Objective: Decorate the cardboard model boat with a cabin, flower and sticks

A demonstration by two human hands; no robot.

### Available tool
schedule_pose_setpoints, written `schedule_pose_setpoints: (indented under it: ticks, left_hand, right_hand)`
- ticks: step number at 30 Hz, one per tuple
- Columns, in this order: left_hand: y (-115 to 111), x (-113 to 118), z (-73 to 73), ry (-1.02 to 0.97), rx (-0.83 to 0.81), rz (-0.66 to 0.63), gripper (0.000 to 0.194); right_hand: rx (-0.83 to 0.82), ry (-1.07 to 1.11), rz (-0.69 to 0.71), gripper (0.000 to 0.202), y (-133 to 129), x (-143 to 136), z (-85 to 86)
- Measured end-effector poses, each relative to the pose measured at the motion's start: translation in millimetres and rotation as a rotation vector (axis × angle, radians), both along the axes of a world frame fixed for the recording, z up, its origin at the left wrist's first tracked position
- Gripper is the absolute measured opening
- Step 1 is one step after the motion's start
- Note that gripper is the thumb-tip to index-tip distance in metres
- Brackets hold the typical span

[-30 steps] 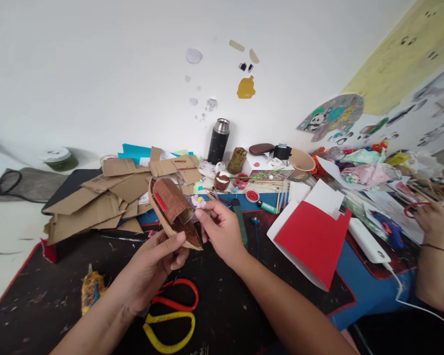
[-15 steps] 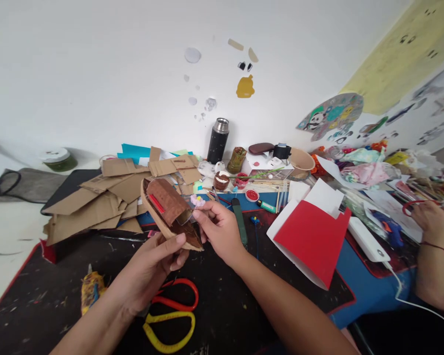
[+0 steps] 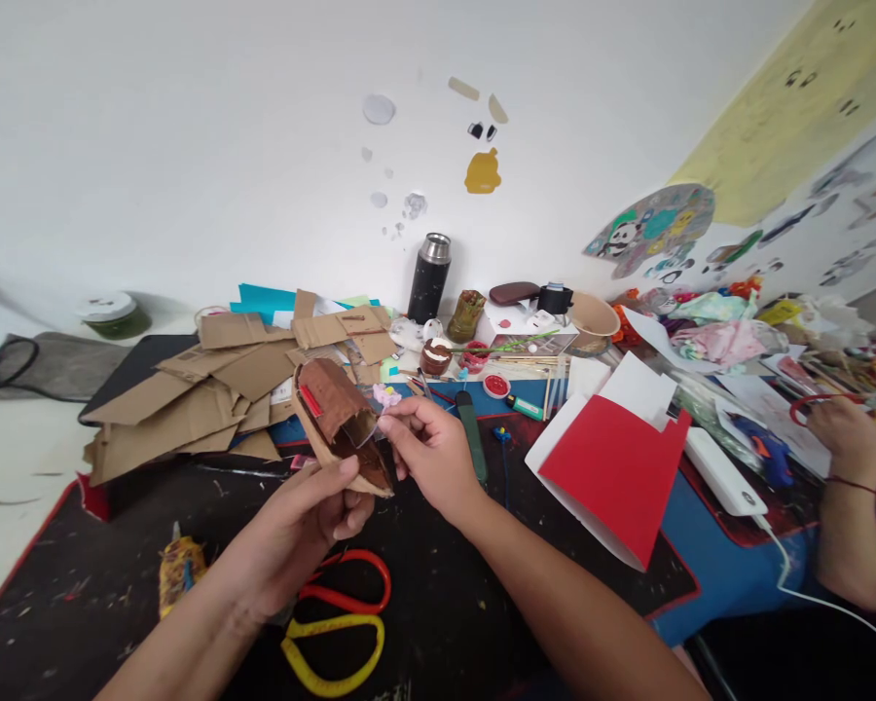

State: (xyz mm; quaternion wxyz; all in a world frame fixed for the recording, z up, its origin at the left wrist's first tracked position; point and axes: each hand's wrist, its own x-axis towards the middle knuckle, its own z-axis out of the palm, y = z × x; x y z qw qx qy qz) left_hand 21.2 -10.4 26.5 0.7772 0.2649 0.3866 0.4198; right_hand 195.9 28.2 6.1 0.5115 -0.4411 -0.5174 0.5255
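Observation:
My left hand [image 3: 310, 521] grips a small brown cardboard boat [image 3: 336, 399] from below, thumb on its near edge. The boat is tilted and has an arched brown cover with a red strip on its side. At the open end of the cover, my right hand [image 3: 430, 448] pinches the stem of a small pink flower [image 3: 386, 394] between thumb and fingertips. Whether the stem touches the boat is hidden by the fingers. Below my hands lie scissors [image 3: 336, 652] with one red and one yellow handle; their blades are hidden.
Cardboard pieces [image 3: 182, 409] are piled at the left. A black thermos [image 3: 430, 277] stands by the wall. Red card [image 3: 613, 477] lies to the right, beside a white power strip [image 3: 726, 472]. Another person's hand [image 3: 851, 438] holds red-handled scissors. A yellow pointed tool [image 3: 181, 570] lies near my left forearm.
The boat has turned slightly in my left hand, its far tip shifting right and down. The flower has tipped a little left, still pinched in my right hand.

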Motion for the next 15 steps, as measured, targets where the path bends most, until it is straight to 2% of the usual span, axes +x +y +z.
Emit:
schedule_pose_setpoints:
  ticks: [15]
  left_hand:
    - [1.5,-4.5,-4.9,-0.056,-0.018,-0.077,0.051]
  right_hand:
    - [0.006,0.023,0.028,0.034,0.8,1.6,-5.8]
